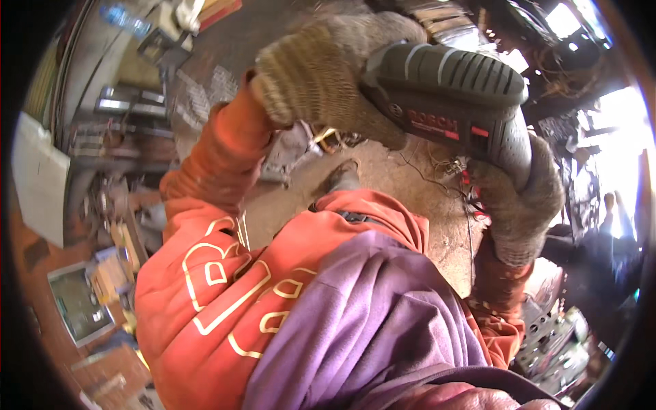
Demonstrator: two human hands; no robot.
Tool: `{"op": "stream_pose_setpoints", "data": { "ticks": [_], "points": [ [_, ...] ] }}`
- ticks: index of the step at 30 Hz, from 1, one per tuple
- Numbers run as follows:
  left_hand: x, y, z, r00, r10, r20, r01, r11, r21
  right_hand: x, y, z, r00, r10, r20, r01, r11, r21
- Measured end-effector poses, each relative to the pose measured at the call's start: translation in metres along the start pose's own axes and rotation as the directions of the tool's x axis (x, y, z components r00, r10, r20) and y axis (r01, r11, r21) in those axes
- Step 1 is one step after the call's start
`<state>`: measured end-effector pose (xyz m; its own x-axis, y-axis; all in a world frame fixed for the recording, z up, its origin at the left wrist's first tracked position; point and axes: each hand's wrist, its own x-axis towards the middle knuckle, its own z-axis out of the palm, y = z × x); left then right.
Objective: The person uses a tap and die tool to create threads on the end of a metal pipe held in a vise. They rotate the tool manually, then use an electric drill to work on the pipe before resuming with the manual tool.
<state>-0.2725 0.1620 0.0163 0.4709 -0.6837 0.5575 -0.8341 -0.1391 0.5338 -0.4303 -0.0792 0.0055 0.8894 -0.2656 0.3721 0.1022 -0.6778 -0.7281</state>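
Note:
A dark grey-green power drill (pixel 444 85) with ribbed vents and small red markings is held up in front of me, its body lying across the view. My left hand (pixel 324 75), in a worn knitted glove, is closed around the drill's front end and hides the chuck and any bit. At the other end, my right hand (pixel 523 205), gloved alike, wraps around the handle; the trigger is out of sight behind the fingers. A dark cord (pixel 470 239) hangs below near my right wrist.
Stained ground (pixel 403 181) shows beneath the drill, with my shoe (pixel 343 176) on it. Cluttered shelving with wooden blocks (pixel 109 273) and a framed pane (pixel 80 304) stand at left. A plastic bottle (pixel 125 20) lies far left. Metal parts (pixel 557 348) crowd the right.

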Motion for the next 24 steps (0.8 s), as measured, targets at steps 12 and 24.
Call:
{"op": "stream_pose_setpoints", "data": {
  "ticks": [12,24],
  "points": [
    [0.186,-0.101,0.021,0.952,0.244,0.184,0.007,0.587,-0.810,0.191,-0.072,-0.029,0.984,0.043,0.175,0.039,0.899,-0.436],
    [0.206,-0.179,0.073,0.949,0.279,-0.149,-0.263,0.433,-0.862,0.276,-0.031,-0.015,0.931,-0.208,0.300,0.307,0.890,-0.336]
  ]
}}
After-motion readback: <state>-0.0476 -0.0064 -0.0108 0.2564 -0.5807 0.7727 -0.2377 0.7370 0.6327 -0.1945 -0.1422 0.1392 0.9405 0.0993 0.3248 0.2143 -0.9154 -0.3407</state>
